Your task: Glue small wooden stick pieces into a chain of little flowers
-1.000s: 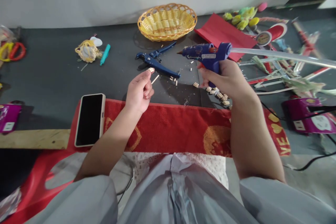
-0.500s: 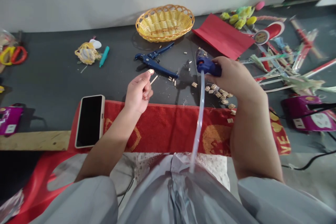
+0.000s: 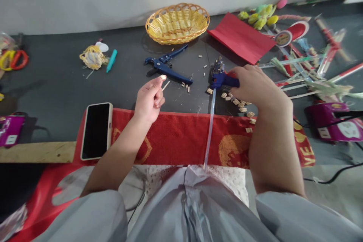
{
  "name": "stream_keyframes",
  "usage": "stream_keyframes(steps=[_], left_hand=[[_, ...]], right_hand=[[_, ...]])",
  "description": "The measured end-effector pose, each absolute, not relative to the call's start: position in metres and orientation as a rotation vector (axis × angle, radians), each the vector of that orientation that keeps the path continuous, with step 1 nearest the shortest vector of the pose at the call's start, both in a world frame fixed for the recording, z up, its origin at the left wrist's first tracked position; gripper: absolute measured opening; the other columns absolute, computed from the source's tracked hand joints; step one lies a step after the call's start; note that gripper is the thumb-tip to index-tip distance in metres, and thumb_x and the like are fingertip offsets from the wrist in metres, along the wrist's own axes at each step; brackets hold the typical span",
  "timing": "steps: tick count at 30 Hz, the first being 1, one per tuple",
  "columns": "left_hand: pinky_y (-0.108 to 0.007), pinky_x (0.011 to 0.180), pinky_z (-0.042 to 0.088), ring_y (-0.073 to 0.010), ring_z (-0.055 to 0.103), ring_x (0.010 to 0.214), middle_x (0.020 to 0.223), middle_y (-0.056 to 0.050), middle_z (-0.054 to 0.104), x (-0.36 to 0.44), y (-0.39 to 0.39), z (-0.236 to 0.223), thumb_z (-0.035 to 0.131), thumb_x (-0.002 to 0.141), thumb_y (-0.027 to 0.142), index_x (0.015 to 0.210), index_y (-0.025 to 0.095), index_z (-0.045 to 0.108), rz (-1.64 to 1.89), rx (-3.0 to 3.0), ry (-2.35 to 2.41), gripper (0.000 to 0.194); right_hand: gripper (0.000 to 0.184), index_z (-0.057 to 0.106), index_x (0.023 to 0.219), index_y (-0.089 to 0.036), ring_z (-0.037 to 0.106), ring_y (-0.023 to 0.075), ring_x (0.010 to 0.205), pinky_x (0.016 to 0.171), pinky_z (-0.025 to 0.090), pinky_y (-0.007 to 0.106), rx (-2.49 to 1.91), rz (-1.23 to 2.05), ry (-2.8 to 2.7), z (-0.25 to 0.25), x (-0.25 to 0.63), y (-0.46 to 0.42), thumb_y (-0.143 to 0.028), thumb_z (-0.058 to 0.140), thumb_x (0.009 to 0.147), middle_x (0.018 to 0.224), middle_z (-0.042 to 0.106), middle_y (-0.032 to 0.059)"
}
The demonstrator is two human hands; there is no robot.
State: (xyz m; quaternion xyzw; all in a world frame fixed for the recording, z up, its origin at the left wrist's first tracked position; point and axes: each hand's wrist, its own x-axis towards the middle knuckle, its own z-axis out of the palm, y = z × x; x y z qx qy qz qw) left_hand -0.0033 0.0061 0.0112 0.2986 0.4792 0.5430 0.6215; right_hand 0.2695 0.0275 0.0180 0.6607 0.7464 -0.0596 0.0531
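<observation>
In my right hand [image 3: 252,83] is a blue hot glue gun [image 3: 219,77], its nozzle pointing away from me. A long translucent glue stick [image 3: 210,128] runs from its back end toward my lap. My left hand [image 3: 150,98] is closed in a pinch on a small pale wooden piece [image 3: 163,77] at the thumb tip; the fingers cover most of it. A thin pale stick [image 3: 166,85] shows just beside those fingers; I cannot tell whether it is held. Several small wooden pieces [image 3: 242,104] lie beneath and beside my right hand. Just beyond my left hand rests a blue cutter [image 3: 172,72].
A wicker basket [image 3: 177,26] stands by the wall, with red paper [image 3: 241,38] to its right. A phone [image 3: 96,131] lies on a red towel [image 3: 181,136]. Ribbon, sticks and a purple power strip [image 3: 334,121] crowd the right. Scissors [image 3: 15,59] lie far left.
My right hand has lowered the glue gun toward the table and turned it, so the glue stick now hangs nearer and straighter. My left hand has stayed put.
</observation>
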Motion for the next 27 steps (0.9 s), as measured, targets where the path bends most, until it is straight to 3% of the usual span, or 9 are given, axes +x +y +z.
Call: stream_keyframes(steps=[4, 9, 12, 18, 27], left_hand=[[-0.019, 0.035, 0.016, -0.0022, 0.023, 0.035, 0.044, 0.01, 0.033, -0.004, 0.006, 0.009, 0.072, 0.083, 0.03, 0.079, 0.019, 0.068, 1.253, 0.683, 1.089, 0.012], [-0.019, 0.036, 0.016, -0.002, 0.024, 0.035, 0.045, 0.01, 0.035, -0.004, 0.005, 0.007, 0.072, 0.082, 0.029, 0.08, 0.02, 0.069, 1.251, 0.686, 1.064, 0.01], [-0.019, 0.036, 0.016, -0.0024, 0.023, 0.035, 0.044, 0.01, 0.033, -0.004, 0.005, 0.007, 0.073, 0.081, 0.03, 0.081, 0.019, 0.069, 1.259, 0.7, 1.075, 0.011], [-0.019, 0.037, 0.014, -0.0023, 0.021, 0.035, 0.042, 0.011, 0.031, -0.003, 0.005, 0.01, 0.073, 0.082, 0.032, 0.079, 0.018, 0.068, 1.253, 0.699, 1.094, 0.015], [-0.018, 0.038, 0.015, -0.0015, 0.022, 0.036, 0.044, 0.011, 0.034, -0.002, 0.003, 0.008, 0.072, 0.083, 0.032, 0.081, 0.017, 0.067, 1.22, 0.704, 1.063, 0.015]], right_hand=[[0.048, 0.057, 0.13, -0.008, 0.05, 0.0371, 0.115, 0.081, 0.04, 0.039, 2.144, -0.005, 2.289, 0.025, 0.255, 0.019, -0.023, 0.055, 0.084, 0.117, 0.06, 0.0248], [0.022, 0.071, 0.099, -0.016, 0.059, 0.028, 0.093, 0.08, 0.043, 0.037, 2.063, -0.083, 2.634, 0.02, 0.213, 0.016, -0.025, 0.054, 0.088, 0.096, 0.068, 0.0131], [0.025, 0.072, 0.096, -0.017, 0.06, 0.0245, 0.085, 0.073, 0.043, 0.035, 1.957, -0.152, 2.759, 0.01, 0.187, 0.017, -0.021, 0.049, 0.09, 0.09, 0.069, 0.0111], [0.028, 0.073, 0.102, -0.016, 0.06, 0.0254, 0.089, 0.07, 0.042, 0.035, 1.898, -0.077, 2.747, -0.003, 0.162, 0.022, -0.02, 0.047, 0.094, 0.098, 0.07, 0.0137], [0.031, 0.074, 0.094, -0.014, 0.058, 0.0269, 0.089, 0.069, 0.041, 0.036, 1.84, -0.013, 2.743, -0.012, 0.159, 0.031, -0.022, 0.044, 0.096, 0.095, 0.068, 0.0152]])
